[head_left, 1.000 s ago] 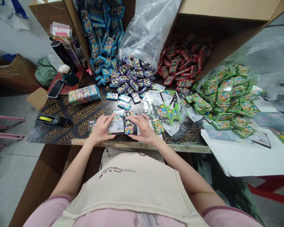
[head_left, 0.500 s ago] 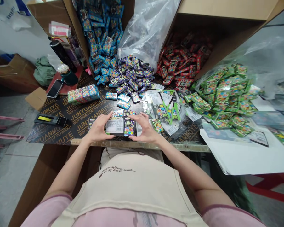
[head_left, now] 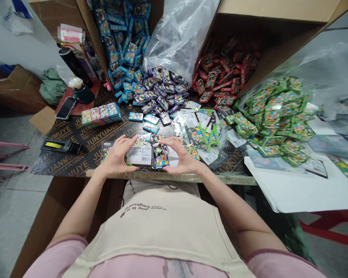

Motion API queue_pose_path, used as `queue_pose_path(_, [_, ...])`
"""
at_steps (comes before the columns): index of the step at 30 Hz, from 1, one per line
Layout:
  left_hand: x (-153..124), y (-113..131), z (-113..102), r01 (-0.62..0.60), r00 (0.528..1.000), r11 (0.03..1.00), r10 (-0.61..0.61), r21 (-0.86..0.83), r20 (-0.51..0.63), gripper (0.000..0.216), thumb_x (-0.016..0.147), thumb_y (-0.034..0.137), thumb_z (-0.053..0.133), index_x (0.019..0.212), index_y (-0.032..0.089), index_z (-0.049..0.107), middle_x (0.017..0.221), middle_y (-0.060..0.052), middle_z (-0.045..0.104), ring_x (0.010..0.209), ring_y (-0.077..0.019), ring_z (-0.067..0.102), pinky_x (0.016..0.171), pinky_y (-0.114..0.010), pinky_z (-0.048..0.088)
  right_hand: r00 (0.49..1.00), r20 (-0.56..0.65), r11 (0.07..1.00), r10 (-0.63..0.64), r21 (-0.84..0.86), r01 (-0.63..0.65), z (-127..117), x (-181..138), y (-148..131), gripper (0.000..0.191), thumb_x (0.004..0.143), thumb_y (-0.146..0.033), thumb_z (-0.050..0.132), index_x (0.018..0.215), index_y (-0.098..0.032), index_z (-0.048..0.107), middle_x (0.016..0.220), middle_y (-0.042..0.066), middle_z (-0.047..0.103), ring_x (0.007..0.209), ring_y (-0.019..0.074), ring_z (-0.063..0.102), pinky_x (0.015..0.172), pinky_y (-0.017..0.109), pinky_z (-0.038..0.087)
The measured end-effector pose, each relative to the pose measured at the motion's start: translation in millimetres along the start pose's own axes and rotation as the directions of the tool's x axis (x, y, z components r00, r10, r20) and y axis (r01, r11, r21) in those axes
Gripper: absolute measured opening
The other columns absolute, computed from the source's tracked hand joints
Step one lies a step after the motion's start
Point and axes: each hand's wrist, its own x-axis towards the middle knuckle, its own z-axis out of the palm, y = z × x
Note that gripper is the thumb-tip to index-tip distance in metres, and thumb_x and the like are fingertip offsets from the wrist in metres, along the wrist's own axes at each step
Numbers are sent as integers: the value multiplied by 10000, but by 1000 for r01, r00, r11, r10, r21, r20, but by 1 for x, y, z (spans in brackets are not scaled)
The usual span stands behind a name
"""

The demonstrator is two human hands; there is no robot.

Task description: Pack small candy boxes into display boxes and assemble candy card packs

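Near the front edge of the desk [head_left: 94, 135], the barcoded pack [head_left: 139, 154] lies just left of the purple packet [head_left: 161, 155]. The left hand [head_left: 117, 156] curves around the pack's left end, the right hand [head_left: 181, 156] around the packet's right; whether either grips cannot be determined.

This looks like a small packing workshop, with goods in bulk. The table [head_left: 91, 154] is a dark sheet printed over and over with plywood lettering — trade board rather than household furniture — and its near edge is a taped wooden strip [head_left: 220, 180]. Along the far edge stand open cartons [head_left: 275, 15] with blue packets [head_left: 127, 54] and red packets [head_left: 222, 75]; purple packets [head_left: 168, 88] lie heaped between them, green packets [head_left: 278, 112] by the right edge. A work apron [head_left: 162, 227] faces the near edge, and hard grey floor [head_left: 9, 216] shows past the left edge.
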Motion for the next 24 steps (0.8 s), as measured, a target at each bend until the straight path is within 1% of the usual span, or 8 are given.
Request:
queue_pose_path(7, [-1,8,6,45,999,998,-45,40,3,1083,668,399,754,1537,193,142,1365,-121,544,1224,-313,514,1151,-542,264,1000,-17,992,12,-126,-14,7,2,-7,692,732,-442,684,1359,-268,448,1274,91,601,1143,308,542,978,489,348])
queue_pose_path(10, [0,10,10,90,996,995,-90,33,-12,1095,656,401,757,1536,188,143,1388,-127,528,1217,-316,521,1143,-541,276,999,-50,996,2,-92,-7,11,1,-6,724,758,-481,695,1391,-270,412,1282,93,605,1135,301,552,970,484,366])
queue_pose_path(12, [0,10,11,114,993,993,-114,16,-17,1099,645,413,763,1534,191,156,1383,-127,531,1216,-319,523,1133,-543,293,997,-79,999,3,-54,-7,14,0,-3,814,750,-540,708,1433,-277,351,1333,98,574,1164,301,542,989,480,367])
queue_pose_path(15, [0,8,11,130,990,992,-129,1,-52,1090,648,445,764,1530,190,177,1329,-121,565,1199,-311,537,1125,-537,308,978,-202,996,56,-57,-69,20,-4,-2,969,703,-670,693,1478,-275,266,1381,124,532,1222,322,515,1025,496,344])
queue_pose_path(18, [1,5,12,154,983,988,-152,12,-104,1082,661,457,758,1532,198,170,1264,-109,603,1153,-293,569,1113,-535,322,931,-349,989,107,-56,-135,28,-7,-4,866,807,-661,587,1490,-277,219,1199,96,655,1165,304,573,1064,527,284])
queue_pose_path(20, [2,4,16,161,979,987,-158,14,-128,1086,657,453,763,1532,204,170,1247,-107,612,1133,-290,582,1103,-536,337,938,-335,992,93,-54,-118,33,-8,-5,711,909,-594,477,1494,-287,212,1142,72,689,1166,284,587,1098,537,229])
queue_pose_path(22, [4,4,21,150,979,989,-147,13,-141,1084,650,445,770,1529,200,184,1256,-114,606,1132,-294,585,1097,-531,349,963,-264,994,59,-76,-81,39,-9,-6,623,953,-560,391,1494,-290,238,1225,79,663,1221,277,556,1127,538,177])
queue_pose_path(24, [5,6,28,137,981,990,-135,8,-142,1077,652,434,770,1527,193,189,1267,-119,601,1139,-300,583,1094,-523,356,979,-193,992,57,-95,-77,45,-10,-7,624,960,-581,330,1496,-271,260,1329,99,601,1257,273,524,1144,532,143])
